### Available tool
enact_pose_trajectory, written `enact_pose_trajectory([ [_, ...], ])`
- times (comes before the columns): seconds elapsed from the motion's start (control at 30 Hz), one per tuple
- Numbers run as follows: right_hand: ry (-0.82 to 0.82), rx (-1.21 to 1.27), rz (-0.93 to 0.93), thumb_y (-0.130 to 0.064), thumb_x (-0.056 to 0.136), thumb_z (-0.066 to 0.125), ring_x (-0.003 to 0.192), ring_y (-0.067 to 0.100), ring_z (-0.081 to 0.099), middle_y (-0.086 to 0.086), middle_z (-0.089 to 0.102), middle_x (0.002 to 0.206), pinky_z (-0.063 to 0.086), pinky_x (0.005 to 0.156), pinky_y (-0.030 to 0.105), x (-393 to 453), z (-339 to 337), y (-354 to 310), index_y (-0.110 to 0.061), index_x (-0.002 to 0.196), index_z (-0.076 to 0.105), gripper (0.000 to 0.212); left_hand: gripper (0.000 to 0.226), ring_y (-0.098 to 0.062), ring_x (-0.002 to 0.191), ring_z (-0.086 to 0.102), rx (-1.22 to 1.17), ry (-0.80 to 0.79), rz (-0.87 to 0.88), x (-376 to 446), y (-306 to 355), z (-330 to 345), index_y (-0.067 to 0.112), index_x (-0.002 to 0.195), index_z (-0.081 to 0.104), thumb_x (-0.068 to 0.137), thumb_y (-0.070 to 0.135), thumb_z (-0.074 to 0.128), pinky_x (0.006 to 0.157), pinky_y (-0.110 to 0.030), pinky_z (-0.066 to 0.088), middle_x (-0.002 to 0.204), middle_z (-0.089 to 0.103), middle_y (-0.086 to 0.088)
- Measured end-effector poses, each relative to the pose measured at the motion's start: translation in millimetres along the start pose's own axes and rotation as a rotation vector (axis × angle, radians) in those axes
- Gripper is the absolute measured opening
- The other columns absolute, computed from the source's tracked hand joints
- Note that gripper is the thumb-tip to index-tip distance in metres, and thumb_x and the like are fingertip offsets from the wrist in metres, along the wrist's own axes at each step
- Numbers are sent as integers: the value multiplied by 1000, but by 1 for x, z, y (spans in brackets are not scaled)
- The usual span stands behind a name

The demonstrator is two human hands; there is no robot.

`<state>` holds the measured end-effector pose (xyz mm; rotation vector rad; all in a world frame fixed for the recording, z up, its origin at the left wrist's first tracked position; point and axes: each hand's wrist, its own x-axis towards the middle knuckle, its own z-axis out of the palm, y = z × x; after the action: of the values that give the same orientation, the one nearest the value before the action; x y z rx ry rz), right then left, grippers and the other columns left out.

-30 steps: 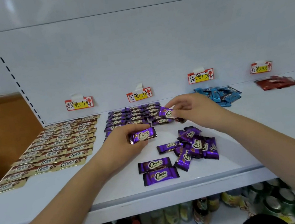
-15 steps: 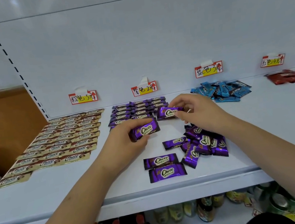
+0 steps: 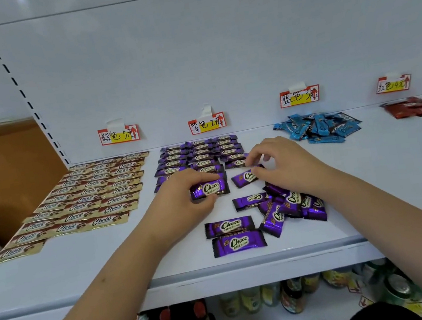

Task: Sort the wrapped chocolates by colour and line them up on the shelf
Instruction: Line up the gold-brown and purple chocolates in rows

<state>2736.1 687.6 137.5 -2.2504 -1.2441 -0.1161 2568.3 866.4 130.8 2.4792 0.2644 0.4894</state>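
Left grip (image 3: 183, 199) pinching a purple chocolate (image 3: 210, 188) by its long edges, thumb below and fingers above, label up and level. Right grip (image 3: 284, 166) narrow, fingertips (image 3: 256, 172) nipping the near end of a second purple piece (image 3: 243, 177), tilted, lying on the shelf (image 3: 371, 191). Just beyond both grips, the purple rows (image 3: 198, 156), lined up under their tag (image 3: 207, 123). Below the right wrist, a loose purple heap (image 3: 289, 207); toward the front edge from the left grip, two flat pieces (image 3: 234, 234) touching each other. Far left of the left grip, the gold rows (image 3: 95, 195); beyond and right of the right grip, a blue pile (image 3: 318, 128) and, well apart, a red pile (image 3: 416, 106), both unsorted.

Likely very light, each piece; a small firm block inside thin glossy film. Slick wrapper, so probably prone to sliding on the smooth shelf under a nudge. Crimped ends soft and floppy: fine for dragging or turning, poor for exact placing. Best held across the firm middle, by the long edges, as in the left grip. Little risk of breakage; more risk of bumping the finished rows out of line on setting down, since those pieces would shift just as easily.
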Motion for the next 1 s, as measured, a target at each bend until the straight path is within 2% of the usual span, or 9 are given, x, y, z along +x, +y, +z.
enact_pose_trajectory([
  [0.07,9,-13,-24,-28,88,65,94,5,47,-13,57,102,34,79,20,-1,-1,0,-33,98,66,12,35,1,110,44,77,-17,27,1,0,1,40,123,64,89,33,68,93,-18,33,111,53,25],
  [0.13,-2,3,-64,-25,89,63,93,0,48,-15,59,99,36,79,18,-4,-4,-2,-32,96,69,11,34,0,112,40,121,-11,34,0,0,1,41,122,63,89,35,67,93,-19,29,113,52,23],
  [0.23,-56,-10,-98,-20,91,58,95,1,53,-16,63,95,43,83,25,-6,-5,-7,-32,94,72,18,25,0,111,41,130,15,55,0,-1,2,39,113,67,89,33,67,92,-18,30,110,53,23],
  [0.4,-116,-41,-88,-18,94,52,106,6,50,-12,62,113,37,91,23,-4,-4,-5,-33,113,71,30,14,-2,107,46,106,36,53,0,-4,2,37,98,70,90,27,67,91,-19,35,102,53,25],
  [0.53,-128,-72,-73,-19,95,50,113,8,47,-9,59,123,33,91,21,-3,-3,-2,-31,122,67,34,14,-1,106,48,107,52,52,1,-6,3,36,99,70,89,26,67,86,-14,35,101,55,22],
  [0.77,-130,-85,-69,-22,96,51,111,5,44,-10,55,123,35,92,20,-2,0,0,-32,125,65,34,16,1,101,51,131,50,63,-5,-8,-2,38,103,69,93,27,62,77,-10,37,102,54,21],
  [1.0,-126,-68,-113,-22,94,51,110,5,38,-15,52,119,29,89,21,-2,2,0,-35,127,62,37,29,-1,107,46,273,46,87,-26,-26,-25,37,121,64,95,25,58,88,-20,41,110,50,21],
])
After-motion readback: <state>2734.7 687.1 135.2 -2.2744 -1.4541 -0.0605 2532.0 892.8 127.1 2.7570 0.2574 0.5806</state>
